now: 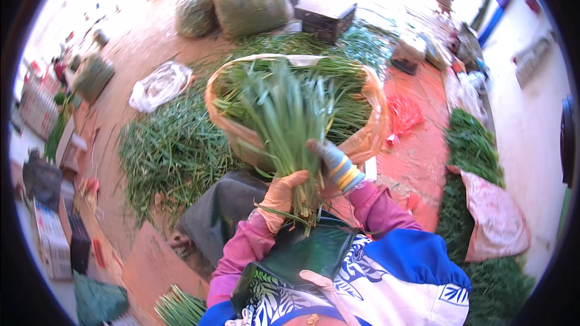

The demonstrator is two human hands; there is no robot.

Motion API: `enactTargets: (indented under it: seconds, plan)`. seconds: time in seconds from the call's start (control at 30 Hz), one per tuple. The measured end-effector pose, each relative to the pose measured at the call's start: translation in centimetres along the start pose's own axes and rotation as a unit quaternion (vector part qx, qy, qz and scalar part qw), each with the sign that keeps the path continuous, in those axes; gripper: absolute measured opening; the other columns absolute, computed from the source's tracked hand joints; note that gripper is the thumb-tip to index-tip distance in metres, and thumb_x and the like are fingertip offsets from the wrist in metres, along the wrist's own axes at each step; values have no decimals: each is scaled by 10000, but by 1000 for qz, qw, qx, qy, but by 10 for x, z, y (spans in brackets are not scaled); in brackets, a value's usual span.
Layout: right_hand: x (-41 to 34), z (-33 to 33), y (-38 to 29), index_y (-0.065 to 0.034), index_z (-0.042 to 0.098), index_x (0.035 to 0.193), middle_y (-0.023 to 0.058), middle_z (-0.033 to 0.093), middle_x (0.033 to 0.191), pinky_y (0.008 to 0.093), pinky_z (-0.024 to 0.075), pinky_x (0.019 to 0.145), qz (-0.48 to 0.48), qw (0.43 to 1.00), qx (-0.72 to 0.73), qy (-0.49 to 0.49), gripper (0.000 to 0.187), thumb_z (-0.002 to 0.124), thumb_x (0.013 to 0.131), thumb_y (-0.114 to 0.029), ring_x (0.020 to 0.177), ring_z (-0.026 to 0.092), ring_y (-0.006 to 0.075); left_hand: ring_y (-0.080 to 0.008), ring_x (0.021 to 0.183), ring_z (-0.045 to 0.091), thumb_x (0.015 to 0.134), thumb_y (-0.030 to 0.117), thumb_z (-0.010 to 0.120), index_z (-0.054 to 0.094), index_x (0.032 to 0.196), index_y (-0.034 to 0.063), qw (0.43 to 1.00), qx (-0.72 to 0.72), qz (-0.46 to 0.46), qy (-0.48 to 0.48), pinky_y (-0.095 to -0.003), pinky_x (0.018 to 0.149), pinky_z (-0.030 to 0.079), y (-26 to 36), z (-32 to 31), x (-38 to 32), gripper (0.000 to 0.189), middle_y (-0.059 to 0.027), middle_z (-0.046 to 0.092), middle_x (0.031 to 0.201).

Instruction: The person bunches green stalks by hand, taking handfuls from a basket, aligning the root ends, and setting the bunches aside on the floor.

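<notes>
Both my hands grip one bunch of long green leafy stalks [285,122], perhaps garlic chives, above my lap. My left hand [277,197], in a pale orange glove, holds the bunch near its cut lower ends. On the opposite side my right hand [333,163], in a grey-blue glove with yellow bands, closes around the stalks a little higher. The leafy tops are blurred and fan out over a large plastic-lined container [378,108] filled with more of the same greens. A dark green apron [312,244] covers my lap below the stalk ends.
Loose leaves [176,154] pile on the floor at left, near a white plastic bag [161,86]. Full sacks [251,7] and a black crate [326,22] stand beyond the container. Feathery greens [471,145] and a pinkish sack [494,215] line the right wall.
</notes>
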State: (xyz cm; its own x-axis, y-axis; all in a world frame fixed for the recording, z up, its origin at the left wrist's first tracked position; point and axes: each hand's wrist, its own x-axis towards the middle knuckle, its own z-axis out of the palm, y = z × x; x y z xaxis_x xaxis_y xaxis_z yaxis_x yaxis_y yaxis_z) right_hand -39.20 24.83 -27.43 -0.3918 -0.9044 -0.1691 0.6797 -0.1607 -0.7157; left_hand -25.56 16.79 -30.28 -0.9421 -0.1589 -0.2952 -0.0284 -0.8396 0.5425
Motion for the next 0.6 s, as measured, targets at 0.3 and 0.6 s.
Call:
enactTargets:
  seconds: [0.3,0.6]
  plan:
    - [72,84,-13,-16,517,1135,100,606,1017,336,522,762,-85,991,-67,-82,462,667,775,-266,852,614,216,-127,982,541,652,-27,747,480,1195,32,912,267,310,-2,-270,835,449,69,13,-78,609,-48,587,1083]
    - [107,241,69,19,521,1137,139,586,1069,348,497,831,-21,945,-132,-299,389,587,839,-224,935,593,220,-161,925,552,641,122,769,531,1126,27,832,332,406,180,-280,798,445,129,-3,-220,548,-51,598,967]
